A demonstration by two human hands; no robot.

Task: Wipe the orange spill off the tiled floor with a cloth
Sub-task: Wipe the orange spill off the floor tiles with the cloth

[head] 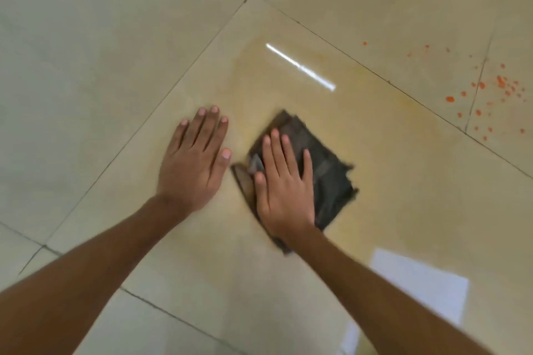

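I am seeing no readable words, labels, brands, numbers or signs: none is showing on the cloth (326, 179) under my right hand (284, 190), nor on the floor (115, 37) around my left hand (193, 164).

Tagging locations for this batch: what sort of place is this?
Likely indoors, on a glossy tiled floor: grout lines, a reflected tube light and a bright rectangular reflection show it.

right hand (284, 184) on cloth (328, 179), left hand (193, 164) beside
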